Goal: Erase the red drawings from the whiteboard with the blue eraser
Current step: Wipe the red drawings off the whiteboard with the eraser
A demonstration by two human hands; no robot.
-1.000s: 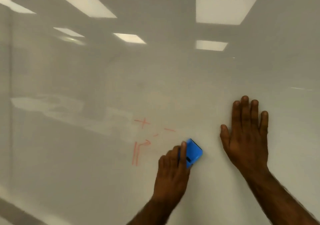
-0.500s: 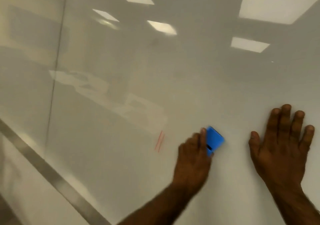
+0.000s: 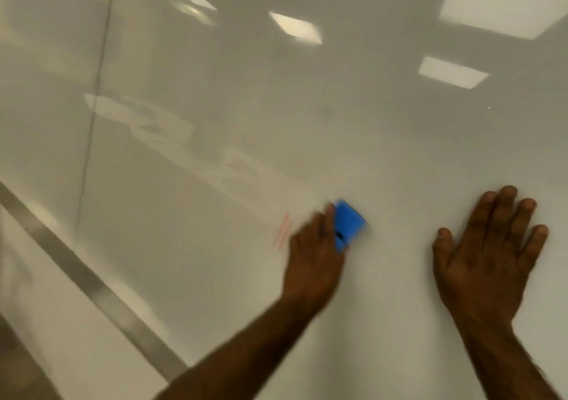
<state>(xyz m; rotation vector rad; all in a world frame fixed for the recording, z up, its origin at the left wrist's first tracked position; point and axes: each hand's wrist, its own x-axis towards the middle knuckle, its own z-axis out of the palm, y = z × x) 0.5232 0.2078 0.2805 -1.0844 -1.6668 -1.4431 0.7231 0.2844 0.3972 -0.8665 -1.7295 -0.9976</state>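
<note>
Head view: the whiteboard [image 3: 338, 129] is seen at a slant, and the working hand is blurred by motion.
Blue eraser [image 3: 349, 225]: held against the board, with its upper right part left uncovered.
Left hand [image 3: 313, 255]: its fingers are curled round the eraser's lower left end; the thumb cannot be made out.
Right hand [image 3: 488, 245]: laid flat on the board well to the right of the eraser, with the fingers straight and slightly spread and nothing held.
Red strokes [image 3: 281, 230]: just left of the eraser, beside the left knuckles and not yet covered.
Step in hand: judged to be the wipe over the last red marks.
Done well: the eraser is best kept flat and carried left along the strokes' whole length under firm, even pressure, while the board is braced by the flat hand.
Count: one eraser, two hands, and two red strokes as far as the blur allows.
Doubtful: a faint pinkish patch up and left of the eraser cannot be told as ink or reflection.
Metal strip [image 3: 92, 279]: one, well down-left of the eraser.
</note>
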